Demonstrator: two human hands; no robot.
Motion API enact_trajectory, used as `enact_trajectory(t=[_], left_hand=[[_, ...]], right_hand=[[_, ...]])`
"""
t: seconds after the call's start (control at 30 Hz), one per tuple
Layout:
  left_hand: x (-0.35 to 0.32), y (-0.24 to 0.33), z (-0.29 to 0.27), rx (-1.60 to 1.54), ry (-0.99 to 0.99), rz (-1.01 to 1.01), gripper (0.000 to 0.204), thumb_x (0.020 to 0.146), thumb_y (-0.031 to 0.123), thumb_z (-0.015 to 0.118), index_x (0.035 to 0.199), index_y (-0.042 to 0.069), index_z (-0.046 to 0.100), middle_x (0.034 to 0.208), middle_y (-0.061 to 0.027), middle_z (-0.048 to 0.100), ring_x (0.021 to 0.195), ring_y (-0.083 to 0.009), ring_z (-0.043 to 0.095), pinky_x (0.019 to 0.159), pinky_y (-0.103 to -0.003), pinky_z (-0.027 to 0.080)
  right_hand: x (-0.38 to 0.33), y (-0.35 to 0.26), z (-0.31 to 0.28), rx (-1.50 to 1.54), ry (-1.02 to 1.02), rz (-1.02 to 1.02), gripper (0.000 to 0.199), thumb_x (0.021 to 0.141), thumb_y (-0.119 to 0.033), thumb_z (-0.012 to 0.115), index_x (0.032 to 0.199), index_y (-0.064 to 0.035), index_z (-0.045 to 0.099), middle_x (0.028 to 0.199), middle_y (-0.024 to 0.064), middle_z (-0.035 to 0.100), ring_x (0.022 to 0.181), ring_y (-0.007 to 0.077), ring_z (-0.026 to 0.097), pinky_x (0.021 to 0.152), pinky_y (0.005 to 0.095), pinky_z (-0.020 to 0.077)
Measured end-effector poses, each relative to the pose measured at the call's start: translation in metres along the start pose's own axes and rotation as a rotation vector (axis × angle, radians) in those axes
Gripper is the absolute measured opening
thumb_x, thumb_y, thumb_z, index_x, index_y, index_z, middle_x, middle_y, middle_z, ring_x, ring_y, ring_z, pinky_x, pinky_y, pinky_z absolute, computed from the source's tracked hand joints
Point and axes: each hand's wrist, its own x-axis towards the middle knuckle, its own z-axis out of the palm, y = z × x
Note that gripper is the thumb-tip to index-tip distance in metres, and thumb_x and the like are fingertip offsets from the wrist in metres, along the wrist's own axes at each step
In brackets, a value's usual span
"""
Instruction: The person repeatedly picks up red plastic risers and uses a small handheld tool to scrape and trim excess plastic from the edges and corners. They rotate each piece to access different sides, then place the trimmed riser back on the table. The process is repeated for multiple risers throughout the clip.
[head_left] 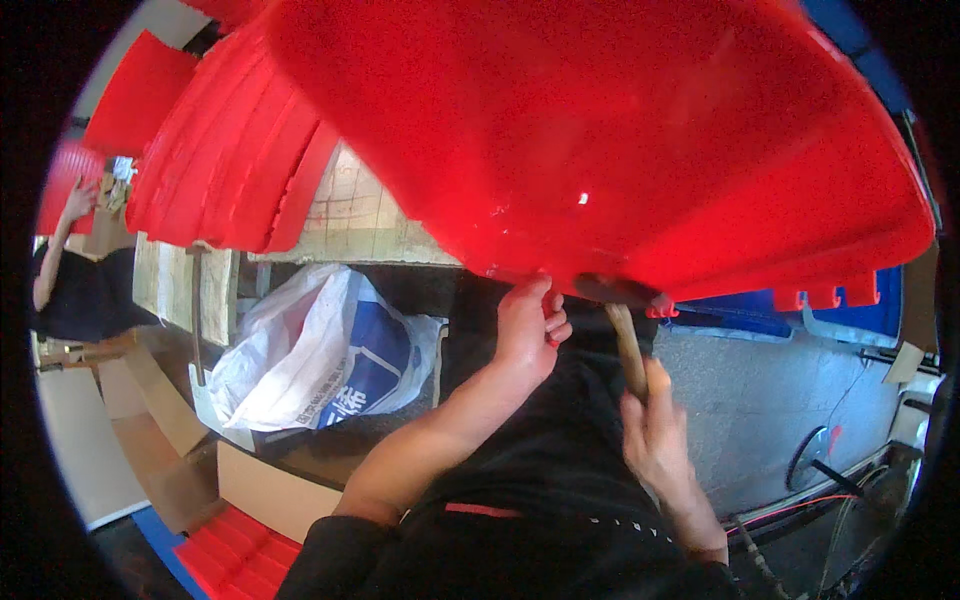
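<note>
2 hands work at the near rim of the big red plastic panel (600,130): left hand (525,330) grips its edge, right hand (655,425) holds a hammer (625,320) pointing up, its head touching the rim.

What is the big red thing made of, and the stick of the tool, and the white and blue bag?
The big red panel looks like smooth, glossy moulded plastic: light glints off it and its edge has moulded tabs. The tool handle in the right hand looks like pale bare wood; its dark head is probably metal, though blurred. The white and blue bag looks like thin crinkly plastic or woven sacking.
</note>
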Motion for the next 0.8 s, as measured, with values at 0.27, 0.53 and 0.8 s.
enact_trajectory(t=[0.27,0.53,0.8], left_hand=[[-0.003,-0.009,0.012,-0.086,0.055,0.061,0.003,0.098,0.015,0.055,0.096,0.014,0.053,0.076,0.0011,0.049,0.053,-0.0082,0.036,0.047,-0.025,0.028],[-0.003,-0.011,0.010,-0.143,0.042,0.054,0.006,0.094,0.017,0.061,0.093,0.014,0.055,0.076,0.0013,0.051,0.054,-0.0081,0.036,0.047,-0.026,0.027],[-0.003,-0.014,0.008,-0.110,0.041,0.062,0.006,0.098,0.014,0.056,0.094,0.012,0.052,0.076,-0.0002,0.051,0.051,-0.0081,0.037,0.044,-0.025,0.028]], right_hand=[[0.068,0.005,0.013,-0.401,-0.152,-0.155,0.039,0.094,-0.013,0.062,0.126,0.0028,0.044,0.083,0.0306,0.064,0.066,0.0487,0.065,0.054,0.0546,0.0537],[0.070,0.004,0.009,-0.461,-0.176,-0.131,0.039,0.093,-0.014,0.063,0.124,0.0022,0.045,0.081,0.0294,0.065,0.065,0.0481,0.065,0.053,0.0548,0.0532],[0.070,0.005,0.008,-0.445,-0.148,-0.135,0.039,0.094,-0.014,0.063,0.124,0.0020,0.045,0.082,0.0294,0.065,0.066,0.0480,0.065,0.054,0.0550,0.0531]])
